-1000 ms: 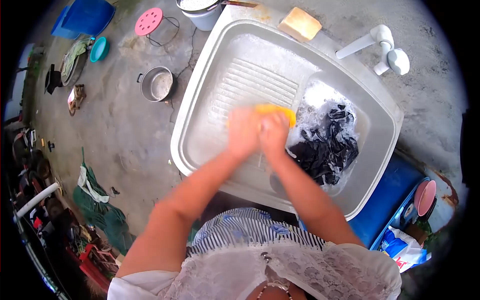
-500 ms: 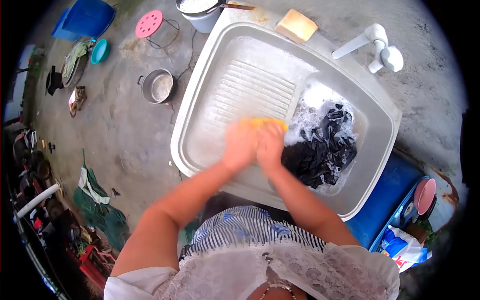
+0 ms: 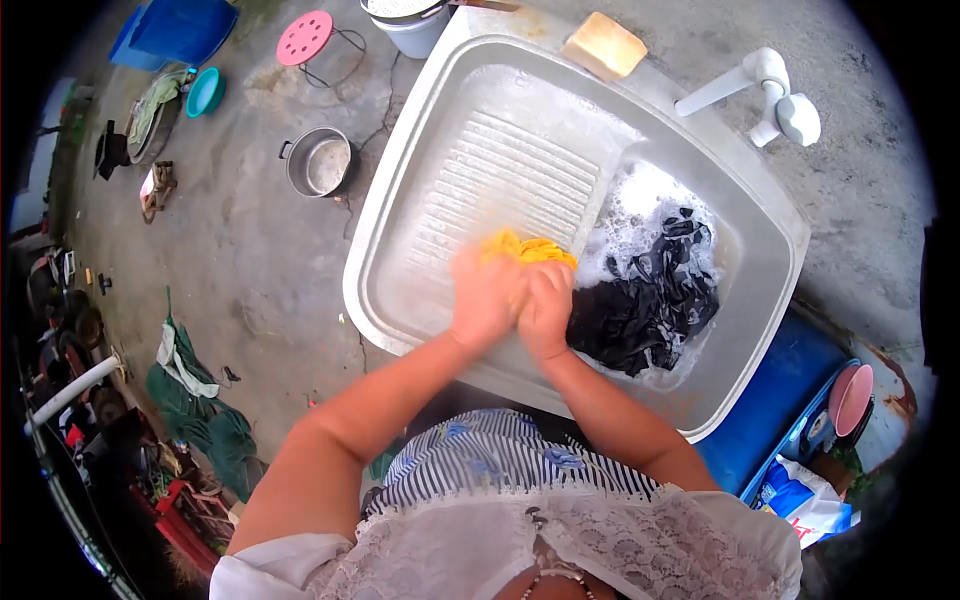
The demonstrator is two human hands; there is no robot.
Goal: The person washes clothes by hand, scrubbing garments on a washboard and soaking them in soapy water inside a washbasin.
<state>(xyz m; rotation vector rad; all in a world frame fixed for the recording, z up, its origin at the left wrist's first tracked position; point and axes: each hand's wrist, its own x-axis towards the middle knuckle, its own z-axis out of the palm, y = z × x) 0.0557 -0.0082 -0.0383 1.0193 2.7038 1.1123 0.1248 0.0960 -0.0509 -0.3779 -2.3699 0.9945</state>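
Note:
A bunched yellow cloth (image 3: 528,250) sticks out beyond my two hands, which press close together over the ridged washboard part of the sink (image 3: 372,305). My left hand (image 3: 484,296), a little blurred, is closed on the cloth. Right beside it, my right hand (image 3: 546,302) is also wrapped around the cloth, its knuckles toward me. Most of the gripped fabric is hidden under the fingers. In the basin to the right lies dark wet clothing (image 3: 650,300), with white suds (image 3: 645,195) around it.
A block of soap (image 3: 606,45) rests on the sink's back ledge, left of a white tap (image 3: 765,85). On the concrete floor to the left are a metal pot (image 3: 322,163) and a pink stool (image 3: 305,38). A blue barrel (image 3: 785,385) stands under the sink's right side.
Both hands have stayed together on the yellow cloth, with more of it now bunched up above the fingers. The whole view has shifted slightly.

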